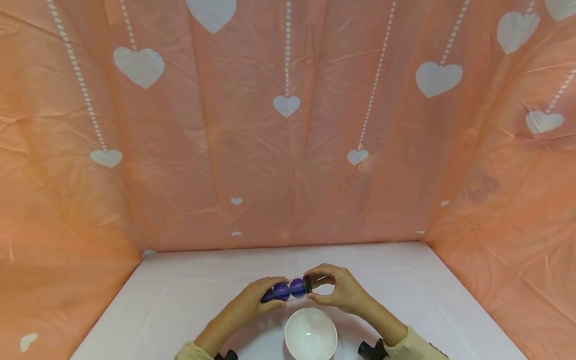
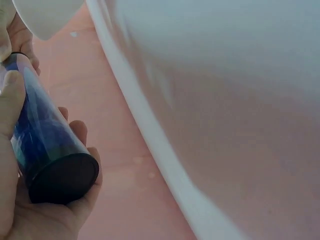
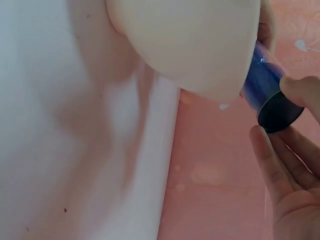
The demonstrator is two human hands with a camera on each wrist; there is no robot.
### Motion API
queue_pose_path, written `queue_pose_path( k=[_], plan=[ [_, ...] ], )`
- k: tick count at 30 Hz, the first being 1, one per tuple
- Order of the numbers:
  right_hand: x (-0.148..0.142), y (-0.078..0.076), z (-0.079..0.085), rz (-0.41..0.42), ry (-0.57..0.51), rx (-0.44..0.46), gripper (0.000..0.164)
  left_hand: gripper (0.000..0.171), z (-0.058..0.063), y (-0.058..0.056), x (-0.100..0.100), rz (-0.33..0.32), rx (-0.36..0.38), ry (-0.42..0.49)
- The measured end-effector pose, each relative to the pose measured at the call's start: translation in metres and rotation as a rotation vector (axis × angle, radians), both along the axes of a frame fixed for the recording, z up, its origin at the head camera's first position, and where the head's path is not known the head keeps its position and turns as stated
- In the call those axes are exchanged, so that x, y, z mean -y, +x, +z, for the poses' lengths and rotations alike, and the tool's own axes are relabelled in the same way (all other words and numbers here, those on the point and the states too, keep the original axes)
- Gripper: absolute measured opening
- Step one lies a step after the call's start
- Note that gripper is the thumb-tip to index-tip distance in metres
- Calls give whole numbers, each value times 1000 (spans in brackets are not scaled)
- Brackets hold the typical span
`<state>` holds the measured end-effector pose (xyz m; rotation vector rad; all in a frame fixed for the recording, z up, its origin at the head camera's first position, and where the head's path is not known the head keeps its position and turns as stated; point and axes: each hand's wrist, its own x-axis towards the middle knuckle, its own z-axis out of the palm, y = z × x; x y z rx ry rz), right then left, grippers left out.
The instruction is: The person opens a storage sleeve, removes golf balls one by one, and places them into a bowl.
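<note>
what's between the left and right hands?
A clear tube with purple balls, seen in the head view: the left hand grips one end, the right hand pinches the black cap. The white bowl is lower in the picture.

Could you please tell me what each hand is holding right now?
Left hand: holding the clear tube.
Right hand: pinching the tube's black cap.

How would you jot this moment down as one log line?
left hand: grips clear tube of purple balls | right hand: holds black cap on tube's end | white bowl: on table
</note>
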<state>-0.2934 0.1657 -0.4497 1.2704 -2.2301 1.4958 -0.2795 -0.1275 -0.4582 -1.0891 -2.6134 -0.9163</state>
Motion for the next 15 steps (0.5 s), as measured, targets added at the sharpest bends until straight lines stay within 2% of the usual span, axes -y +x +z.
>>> queue_pose_path(
  k=[8,15],
  plan=[
    [0,1,0,-44,-28,-40,41,52,0,3,-2,43,15,13],
    [-1,2,2,-4,-14,-18,40,51,0,-1,1,36,30,78]
  ],
)
